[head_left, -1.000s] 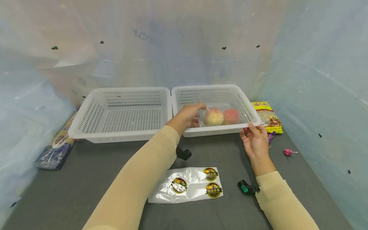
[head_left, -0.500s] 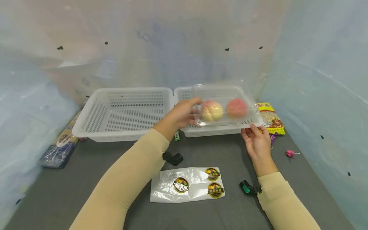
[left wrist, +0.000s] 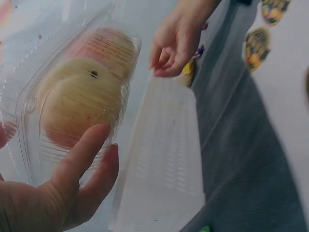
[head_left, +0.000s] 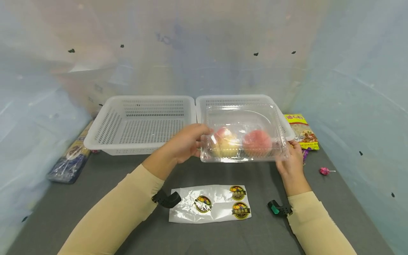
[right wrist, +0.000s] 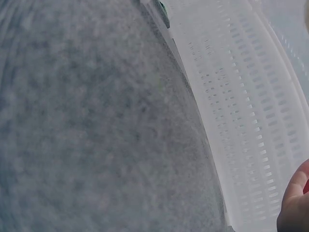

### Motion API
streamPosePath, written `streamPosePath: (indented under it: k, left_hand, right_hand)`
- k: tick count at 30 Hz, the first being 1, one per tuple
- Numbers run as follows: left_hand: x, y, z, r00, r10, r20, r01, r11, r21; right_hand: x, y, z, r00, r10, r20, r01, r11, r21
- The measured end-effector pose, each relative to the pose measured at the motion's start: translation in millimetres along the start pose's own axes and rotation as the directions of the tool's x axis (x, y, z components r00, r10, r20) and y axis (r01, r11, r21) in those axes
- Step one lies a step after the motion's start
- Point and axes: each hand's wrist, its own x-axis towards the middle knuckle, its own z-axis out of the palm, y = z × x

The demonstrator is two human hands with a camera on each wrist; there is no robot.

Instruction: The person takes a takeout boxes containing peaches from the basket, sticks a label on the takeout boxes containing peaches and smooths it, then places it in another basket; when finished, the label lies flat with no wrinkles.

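Observation:
My left hand (head_left: 183, 143) grips the left end of a clear plastic clamshell box (head_left: 240, 115), thumb on one side and fingers on the other. Inside it are two peaches, a yellowish one (left wrist: 79, 104) and a redder one (head_left: 257, 142). In the head view the box is held up, overlapping the front of the right white basket (head_left: 234, 96). At that basket's front right corner, my right hand (head_left: 291, 163) pinches the rim, as the left wrist view shows. Part of this hand is seen through the box. The right wrist view shows the basket's slotted wall (right wrist: 241, 121).
A second white basket (head_left: 146, 124) stands directly left. A white plastic bag with round fruit labels (head_left: 220, 210) lies in front. At right are a yellow food packet (head_left: 302, 131), a purple wrapper (head_left: 305, 154) and a pink lollipop (head_left: 324, 171). A blue-and-brown pack (head_left: 70, 159) lies far left.
My left hand has lifted the box of peaches out of the right basket and brought it toward me, tilting it. My right hand stays at the basket's corner.

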Motion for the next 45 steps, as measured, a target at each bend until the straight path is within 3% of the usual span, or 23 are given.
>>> streamPosePath:
  k: [4,7,11,18,25,32,37,45]
  left_hand:
    - [-21.3,-11.7,0.1,1.000,-0.018,0.021,0.018,1.000,0.013]
    - [-33.8,-22.8,-4.8,0.998,-0.050,0.050,0.049,0.999,0.013]
    - [-48.7,-37.2,-15.0,0.995,-0.053,0.088,0.050,0.998,0.038]
    - [-73.7,-58.2,-24.4,0.995,-0.048,0.092,0.045,0.998,0.040]
    - [-80.7,-80.6,-34.6,0.997,-0.069,0.032,0.069,0.997,-0.016]
    - [-87.1,-91.3,-48.1,0.996,-0.092,-0.001,0.092,0.995,0.024]
    - [-99.5,-96.8,-52.3,0.992,-0.120,0.037,0.120,0.993,0.004]
    - [-112.7,-100.1,-49.3,0.989,-0.110,0.099,0.119,0.989,-0.088]
  right_hand:
    - [-1.6,-4.8,-3.6,0.997,0.016,-0.080,-0.029,0.985,-0.167]
    - [-2.0,-5.1,-4.1,0.996,0.029,-0.079,-0.040,0.989,-0.144]
    - [-1.0,-0.5,-4.5,1.000,0.014,-0.016,-0.013,1.000,0.013]
    - [-3.3,0.4,-7.8,0.999,0.004,0.048,-0.005,1.000,0.009]
    - [-4.8,-0.3,-8.1,0.999,0.016,0.042,-0.016,1.000,-0.009]
    - [-3.7,-0.8,-8.7,0.998,0.034,0.052,-0.034,0.999,0.012]
    - [-2.3,-1.1,-7.6,0.997,0.037,0.067,-0.037,0.999,-0.002]
    - [-1.0,-1.7,-6.9,0.997,0.039,0.068,-0.038,0.999,-0.017]
